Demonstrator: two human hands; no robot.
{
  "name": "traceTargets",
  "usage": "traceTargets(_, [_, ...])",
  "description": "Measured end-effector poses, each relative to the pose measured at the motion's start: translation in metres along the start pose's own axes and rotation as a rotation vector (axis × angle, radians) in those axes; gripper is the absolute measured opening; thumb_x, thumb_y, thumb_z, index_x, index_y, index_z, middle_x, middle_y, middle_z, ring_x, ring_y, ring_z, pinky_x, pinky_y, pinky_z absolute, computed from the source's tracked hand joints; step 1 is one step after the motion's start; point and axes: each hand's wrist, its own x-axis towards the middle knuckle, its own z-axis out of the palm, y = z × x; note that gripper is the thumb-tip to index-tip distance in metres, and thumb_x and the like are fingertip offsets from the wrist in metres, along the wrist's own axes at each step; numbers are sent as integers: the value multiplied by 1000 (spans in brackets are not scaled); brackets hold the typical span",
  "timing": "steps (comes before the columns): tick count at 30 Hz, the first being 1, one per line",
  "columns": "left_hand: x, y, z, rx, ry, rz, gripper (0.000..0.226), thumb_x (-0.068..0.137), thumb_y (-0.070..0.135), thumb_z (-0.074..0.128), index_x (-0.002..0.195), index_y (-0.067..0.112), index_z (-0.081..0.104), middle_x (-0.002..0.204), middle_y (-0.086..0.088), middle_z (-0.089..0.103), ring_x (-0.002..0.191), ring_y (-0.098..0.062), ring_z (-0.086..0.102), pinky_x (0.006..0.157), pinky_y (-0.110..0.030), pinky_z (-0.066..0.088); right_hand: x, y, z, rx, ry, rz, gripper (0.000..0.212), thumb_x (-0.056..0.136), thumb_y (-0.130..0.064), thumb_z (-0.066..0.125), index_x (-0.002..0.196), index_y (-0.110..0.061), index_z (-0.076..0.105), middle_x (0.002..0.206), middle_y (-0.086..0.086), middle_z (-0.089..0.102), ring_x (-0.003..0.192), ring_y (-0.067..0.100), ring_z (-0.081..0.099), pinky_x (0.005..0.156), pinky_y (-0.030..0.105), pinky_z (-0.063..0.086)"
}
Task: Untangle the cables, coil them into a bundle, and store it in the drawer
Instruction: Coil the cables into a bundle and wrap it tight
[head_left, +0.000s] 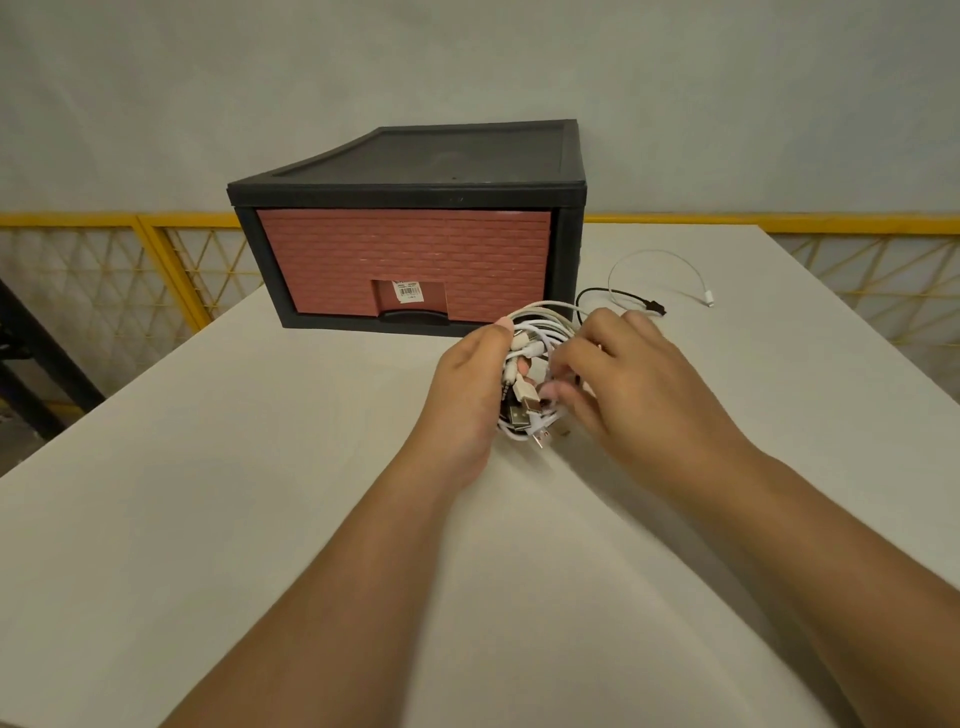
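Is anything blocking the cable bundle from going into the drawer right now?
Yes. The red brick-patterned drawer front is closed in its black plastic frame. The left hand and right hand hold the white-and-black cable bundle just before it.

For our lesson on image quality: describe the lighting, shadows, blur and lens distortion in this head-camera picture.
Head view: soft, even light, no glare; faint shadows on the table beside the forearms; fingertips of the right hand slightly blurred at the cables; wide lens bends the drawer box's top-left edge.
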Motion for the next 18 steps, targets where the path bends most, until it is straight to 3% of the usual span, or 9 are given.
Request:
traceTargets(4, [2, -1, -1, 16, 11, -30, 34, 102, 24, 43, 100, 4, 70, 103, -24, 71, 93, -34, 67, 91, -50, 53, -2, -2, -1, 124, 49, 48, 10, 89, -17, 53, 88, -15, 63, 84, -3, 57, 75, 20, 51, 60, 29, 40])
traceTargets(6, [4, -1, -3, 2, -2, -27, 33, 102, 25, 43, 88, 9, 68, 80, -11, 72, 77, -24, 67, 84, -43, 54, -1, -4, -3, 449, 139, 228, 11, 92, -15, 51, 88, -18, 61, 83, -7, 56, 75, 15, 53, 65, 27, 44])
traceTargets(8, [6, 0, -5, -44, -6, -44, 32, 102, 25, 44, 81, 11, 62, 59, 1, 60, 55, -13, 57, 73, -34, 49, -1, -6, -5, 804, 172, 421, 18, 96, -9, 51, 86, -21, 60, 77, -11, 58, 71, 11, 57, 68, 22, 49])
traceTargets(10, [7, 2, -7, -72, -13, -81, 30, 102, 26, 44, 82, 11, 59, 55, 4, 53, 47, -9, 50, 65, -30, 45, 0, -9, -5, 989, 158, 532, 19, 98, -8, 51, 88, -20, 62, 70, -14, 58, 67, 8, 57, 71, 23, 53])
traceTargets(13, [7, 1, -6, -13, -31, -79, 31, 103, 27, 44, 82, 11, 61, 61, 2, 57, 53, -11, 54, 61, -27, 45, 1, -15, -5, 1037, 160, 551, 17, 97, -10, 54, 86, -20, 63, 66, -16, 59, 62, 2, 53, 63, 21, 48])
traceTargets(18, [7, -4, -2, 87, -11, -29, 34, 102, 26, 43, 100, 4, 68, 97, -23, 70, 88, -28, 64, 86, -46, 53, 1, -25, -8, 981, 203, 462, 18, 97, -10, 53, 84, -19, 60, 69, -7, 65, 60, 3, 53, 63, 22, 43])
